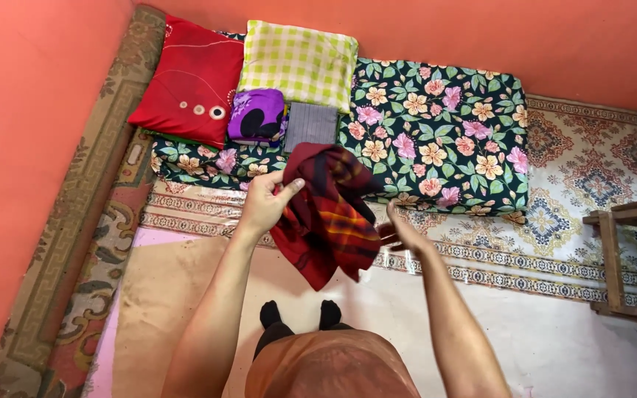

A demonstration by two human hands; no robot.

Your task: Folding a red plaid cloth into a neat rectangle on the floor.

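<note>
Both forearms reach out over the floor, the left hand [263, 204] pinching the dark red plaid cloth [327, 214] so it hangs, while the right hand [401, 230] touches its lower edge, grip unclear, before the floral mattress [436, 133].

Bare arms, no sleeves in view; left hand [263, 205] & right hand [405, 234] w/o gloves or rings. Orange-brown garment [331, 366] at waist, black socks [300, 313] on both feet.

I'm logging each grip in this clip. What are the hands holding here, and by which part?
The left hand pinches a dark red plaid cloth at its upper edge. The right hand touches its lower right side; its grip cannot be told.
</note>
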